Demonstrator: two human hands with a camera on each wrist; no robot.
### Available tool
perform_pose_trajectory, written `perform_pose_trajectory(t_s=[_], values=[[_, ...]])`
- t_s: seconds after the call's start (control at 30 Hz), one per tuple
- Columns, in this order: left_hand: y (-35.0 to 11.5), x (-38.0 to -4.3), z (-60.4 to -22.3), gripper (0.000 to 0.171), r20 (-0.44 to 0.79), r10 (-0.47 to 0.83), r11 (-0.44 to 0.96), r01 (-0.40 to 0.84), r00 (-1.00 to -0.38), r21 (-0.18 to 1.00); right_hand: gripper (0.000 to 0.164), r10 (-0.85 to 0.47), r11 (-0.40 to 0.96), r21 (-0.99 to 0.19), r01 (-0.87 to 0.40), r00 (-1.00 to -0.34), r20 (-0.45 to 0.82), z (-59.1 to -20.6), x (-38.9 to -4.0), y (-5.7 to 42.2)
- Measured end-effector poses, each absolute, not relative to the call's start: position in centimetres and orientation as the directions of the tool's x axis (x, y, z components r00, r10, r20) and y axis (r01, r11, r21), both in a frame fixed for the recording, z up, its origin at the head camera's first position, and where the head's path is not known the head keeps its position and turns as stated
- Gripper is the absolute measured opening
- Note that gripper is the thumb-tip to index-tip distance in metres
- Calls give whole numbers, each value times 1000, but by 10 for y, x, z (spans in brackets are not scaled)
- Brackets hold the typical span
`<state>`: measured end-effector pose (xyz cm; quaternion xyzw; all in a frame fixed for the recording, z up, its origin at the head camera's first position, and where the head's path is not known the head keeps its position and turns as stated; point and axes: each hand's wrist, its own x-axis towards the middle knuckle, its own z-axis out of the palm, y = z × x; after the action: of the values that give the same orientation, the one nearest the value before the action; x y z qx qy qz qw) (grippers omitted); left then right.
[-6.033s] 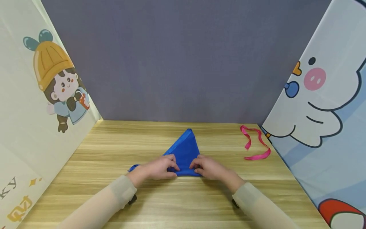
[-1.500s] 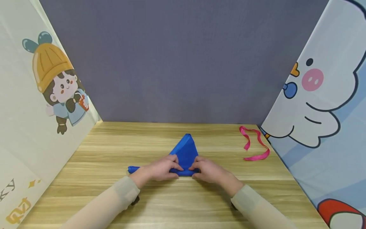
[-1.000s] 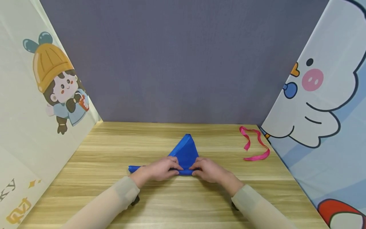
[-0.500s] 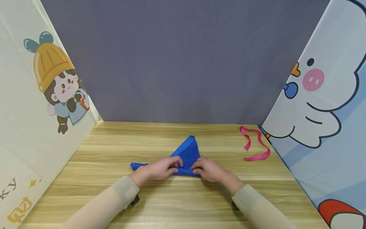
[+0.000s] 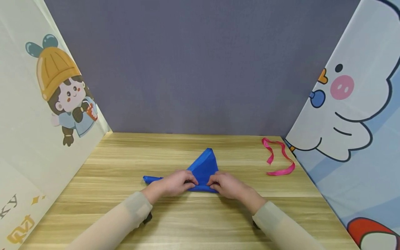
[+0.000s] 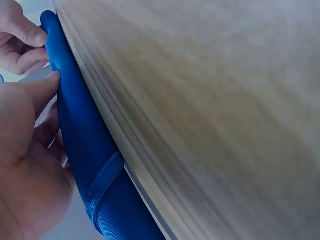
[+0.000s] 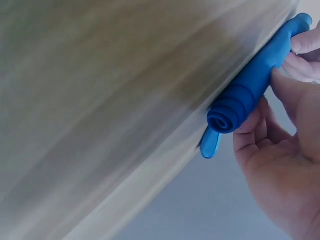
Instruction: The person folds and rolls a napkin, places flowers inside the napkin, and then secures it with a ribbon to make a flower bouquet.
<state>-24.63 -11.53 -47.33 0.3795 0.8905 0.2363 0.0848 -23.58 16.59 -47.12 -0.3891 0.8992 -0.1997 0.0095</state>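
A blue cloth kerchief [image 5: 204, 172] lies mid-table, its near edge rolled into a tube and its unrolled part a triangle pointing away. My left hand [image 5: 175, 183] grips the roll left of the middle, thumb on the near side and fingers curled over the top. Just to its right, my right hand [image 5: 229, 184] pinches the roll the same way. The roll's left end sticks out past my left wrist. In the right wrist view the rolled kerchief [image 7: 250, 92] shows a spiral end, with a flat blue tip below it. A hemmed edge crosses the kerchief [image 6: 82, 120] in the left wrist view.
A pink ribbon [image 5: 282, 172] lies loosely curved at the table's back right. Behind the wooden table [image 5: 200, 222] stands a grey panel [image 5: 200, 69]. Printed cartoon panels flank it on the left [image 5: 25, 121] and right [image 5: 359, 132].
Over six seconds the kerchief's triangle has become shorter, its peak lower, and the roll's left end now sticks out as a neater tube. In the last half second my hands barely shift.
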Motion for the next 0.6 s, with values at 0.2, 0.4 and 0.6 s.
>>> perform_pose_trajectory(t_s=[0.2, 0.4, 0.6], values=[[-116, -242, -470, 21, 44, 722, 614, 669, -690, 418, 10, -698, 629, -342, -698, -701, 147, -471, -233, 166], [-117, -243, -471, 31, 26, 731, 611, 672, -682, 418, 20, -678, 651, -398, -646, -731, 78, -473, -233, 169], [-118, -243, -472, 26, 57, 750, 585, 702, -658, 406, 25, -690, 641, -408, -651, -721, 65, -474, -235, 171]])
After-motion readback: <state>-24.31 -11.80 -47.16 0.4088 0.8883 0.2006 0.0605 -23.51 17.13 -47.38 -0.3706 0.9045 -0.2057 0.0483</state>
